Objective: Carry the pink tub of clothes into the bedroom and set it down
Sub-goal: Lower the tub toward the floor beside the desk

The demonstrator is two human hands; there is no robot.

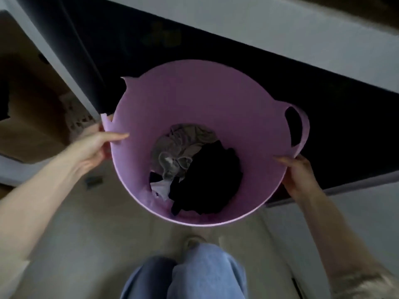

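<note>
The pink tub (194, 100) hangs in front of me above the floor, seen from above. At its bottom lie clothes (194, 167): a grey garment, a black one and a bit of white cloth. My left hand (92, 145) grips the tub's left rim, thumb inside, beside a broken handle stub. My right hand (300, 175) holds the right rim just below the intact loop handle (303, 128).
A dark doorway opening (216, 39) lies straight ahead, framed by a white door jamb (64, 61) on the left and a white wall (323, 39) on the right. A brown door or panel (28, 93) stands at the left. My jeans-clad legs (194, 272) stand on pale floor.
</note>
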